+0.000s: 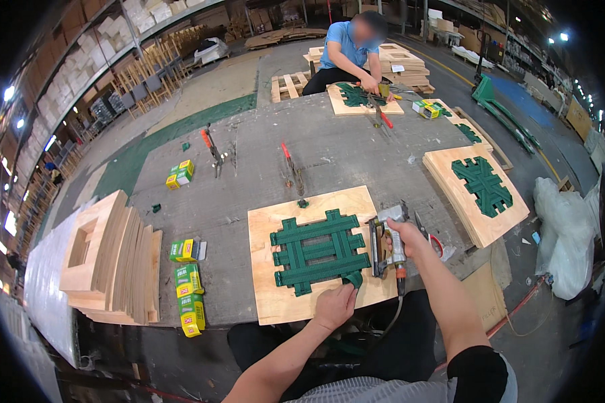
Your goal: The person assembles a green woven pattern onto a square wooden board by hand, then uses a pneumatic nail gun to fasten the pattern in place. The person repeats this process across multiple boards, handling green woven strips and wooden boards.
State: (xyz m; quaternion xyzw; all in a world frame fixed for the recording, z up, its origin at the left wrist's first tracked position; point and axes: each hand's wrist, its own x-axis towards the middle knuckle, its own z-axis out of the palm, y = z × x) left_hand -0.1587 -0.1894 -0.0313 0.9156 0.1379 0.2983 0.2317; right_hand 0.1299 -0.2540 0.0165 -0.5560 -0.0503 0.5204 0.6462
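In front of me a square wooden panel (269, 252) lies on the grey worktable (228, 161), with dark green webbing straps (319, 250) crossed over an opening in its middle. My left hand (336, 305) pinches the loose end of a green strap (351, 277) at the lower right of the webbing. My right hand (408, 240) is wrapped round a metal pneumatic staple gun (391, 247), held upright over the panel's right edge beside the straps. An air hose (398, 305) runs down from the gun's handle toward my lap.
Framed wooden panels (114, 262) are stacked at left, beside green-and-yellow boxes (189, 285). A webbed panel stack (480, 188) stands at right. Red-handled pliers (289, 161) and an orange-handled tool (212, 151) lie ahead. Scissors (435, 245) lie past my right hand. A co-worker (349, 57) works opposite.
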